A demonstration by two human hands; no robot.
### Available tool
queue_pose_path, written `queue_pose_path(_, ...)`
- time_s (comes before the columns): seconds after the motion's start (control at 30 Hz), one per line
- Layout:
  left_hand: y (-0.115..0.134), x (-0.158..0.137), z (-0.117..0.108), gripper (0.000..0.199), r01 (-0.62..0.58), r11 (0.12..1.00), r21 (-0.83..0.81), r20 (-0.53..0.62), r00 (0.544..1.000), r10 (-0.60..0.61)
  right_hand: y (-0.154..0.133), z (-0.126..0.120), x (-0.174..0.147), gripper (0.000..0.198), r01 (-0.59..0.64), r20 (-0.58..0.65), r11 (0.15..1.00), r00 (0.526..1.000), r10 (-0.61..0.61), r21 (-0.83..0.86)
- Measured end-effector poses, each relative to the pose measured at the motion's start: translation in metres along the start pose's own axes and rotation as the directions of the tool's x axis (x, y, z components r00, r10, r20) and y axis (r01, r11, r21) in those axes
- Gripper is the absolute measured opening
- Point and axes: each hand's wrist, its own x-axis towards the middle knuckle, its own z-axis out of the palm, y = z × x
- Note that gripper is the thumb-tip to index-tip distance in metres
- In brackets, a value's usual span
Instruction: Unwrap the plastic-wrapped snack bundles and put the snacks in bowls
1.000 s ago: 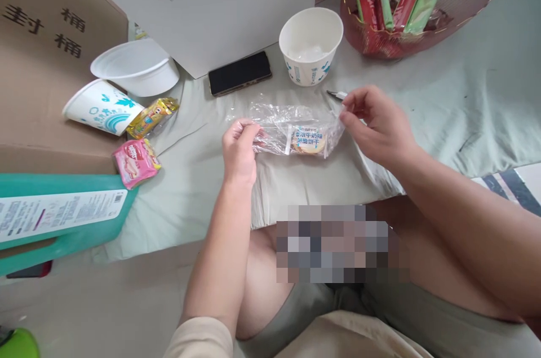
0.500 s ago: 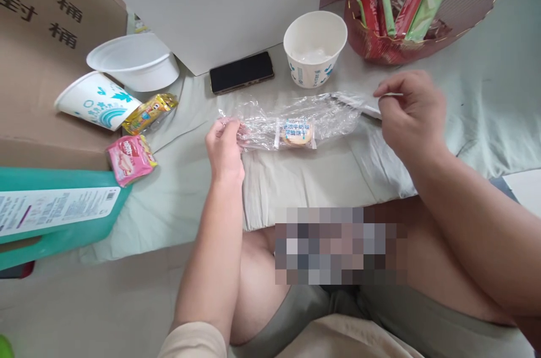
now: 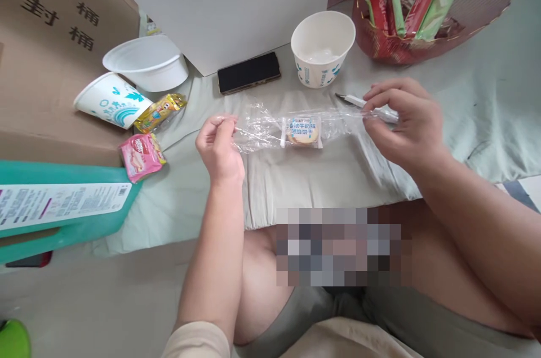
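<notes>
A stretch of clear plastic film (image 3: 257,135) spans between my hands over the pale cloth. My left hand (image 3: 220,146) is closed in a pinch on the film's left end. At the other end, my right hand (image 3: 403,121) pinches the film between thumb and fingers. A small biscuit in a printed wrapper (image 3: 302,132) lies at the film's middle, between the hands. Beside my right fingertips is a slim white tool with a dark tip (image 3: 353,100), partly covered by the fingers; its kind is unclear.
Behind the film are a black phone (image 3: 249,73), a paper bowl (image 3: 322,67) and a reddish bowl (image 3: 393,51) of wrapped snacks. To the left are a tipped paper cup (image 3: 112,101), a white plastic bowl (image 3: 146,67), yellow (image 3: 160,113) and pink (image 3: 141,158) packets, and boxes.
My right hand has changed its finger pose and now pinches the film's right end, which is drawn straighter. The slim tool's dark tip shows more clearly. The view has shifted slightly.
</notes>
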Motion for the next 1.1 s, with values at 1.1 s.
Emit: queue_pose_path(1.1,0.002,0.01,-0.034,0.045,-0.108,0.838,0.534,0.587,0.761,-0.276,-0.012,0.014,-0.006,0.04,-0.306,0.336,0.952,0.894,0.296,-0.023)
